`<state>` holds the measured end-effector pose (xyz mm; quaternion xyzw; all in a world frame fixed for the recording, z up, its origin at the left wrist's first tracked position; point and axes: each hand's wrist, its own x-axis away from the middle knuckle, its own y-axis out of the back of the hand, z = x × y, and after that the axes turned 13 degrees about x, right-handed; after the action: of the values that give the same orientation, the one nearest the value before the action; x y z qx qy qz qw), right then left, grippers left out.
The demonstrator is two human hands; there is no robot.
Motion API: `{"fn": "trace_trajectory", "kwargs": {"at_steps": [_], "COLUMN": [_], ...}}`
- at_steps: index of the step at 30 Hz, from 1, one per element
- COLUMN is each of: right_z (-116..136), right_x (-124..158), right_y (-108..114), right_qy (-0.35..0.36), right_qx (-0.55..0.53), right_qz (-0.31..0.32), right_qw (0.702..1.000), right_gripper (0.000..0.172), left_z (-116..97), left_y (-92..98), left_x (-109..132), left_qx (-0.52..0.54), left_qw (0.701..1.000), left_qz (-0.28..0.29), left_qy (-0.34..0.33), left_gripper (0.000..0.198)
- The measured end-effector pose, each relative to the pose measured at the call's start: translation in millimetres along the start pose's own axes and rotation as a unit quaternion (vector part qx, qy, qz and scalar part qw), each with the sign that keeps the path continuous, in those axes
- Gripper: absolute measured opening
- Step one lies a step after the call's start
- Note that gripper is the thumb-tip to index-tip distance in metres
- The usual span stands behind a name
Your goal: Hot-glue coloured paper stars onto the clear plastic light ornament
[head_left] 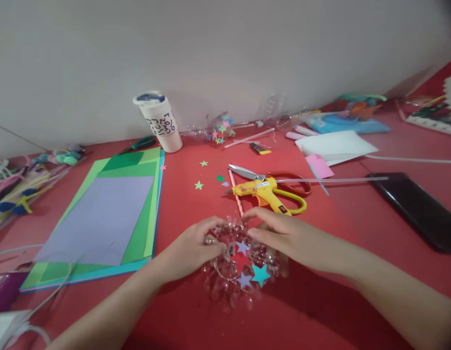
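Loads of craft stuff on this red table [196,311], so going left to right. Along the left edge you've got a bunch of pipe cleaners [23,199], with something purple [8,289] down by the near left corner. Next comes a stack of coloured paper, mostly greens and blue, with a purple sheet [97,218] lying crooked on top. Behind it, close to the back edge, a white tumbler [163,126] with dark lettering and a lid.

Now the near edge, around the middle: the left hand [196,248] is gripping the left side of a clear plastic ring [225,287], thumb over the rim. Ring's got two purple stars and a turquoise one on it. The right hand [280,233] has its fingers curved against the far right side of the ring; touching for sure, but can't tell if it's actually gripping.

Just beyond the ring, a few loose paper stars [199,185], then a yellow glue gun [256,187] lying partly across some scissors [243,172]. Small cutter [260,148] farther back. Toward the right edge there's white paper [337,146], a pink note [320,166] and a black phone [415,209].
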<state>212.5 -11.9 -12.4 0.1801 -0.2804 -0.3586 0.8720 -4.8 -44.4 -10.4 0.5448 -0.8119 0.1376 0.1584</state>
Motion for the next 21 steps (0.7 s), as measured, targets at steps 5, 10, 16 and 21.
{"fn": "trace_trajectory", "kwargs": {"at_steps": [5,10,16,21], "right_z": [4,12,45,61], "right_x": [-5,-17,-25,-12], "right_y": [-1,16,53,73], "right_qy": [0.012,0.022,0.062,0.126], "right_qx": [-0.013,-0.034,-0.021,0.012], "right_qz": [-0.061,-0.095,-0.163,-0.344], "right_qw": [0.998,0.995,0.985,0.93], "right_gripper": [0.017,0.02,0.017,0.021], "left_z": [4,-9,-44,-62], "left_y": [-5.7,-7.3,-9.9,-18.5], "left_x": [-2,-2,-7,-8], "left_qx": [0.13,0.232,0.297,0.323], "left_qw": [0.991,0.972,0.954,0.936], "left_qz": [-0.011,0.011,0.016,-0.054], "left_qy": [0.017,0.021,-0.035,-0.127], "left_gripper": [0.018,0.019,0.021,0.018]}}
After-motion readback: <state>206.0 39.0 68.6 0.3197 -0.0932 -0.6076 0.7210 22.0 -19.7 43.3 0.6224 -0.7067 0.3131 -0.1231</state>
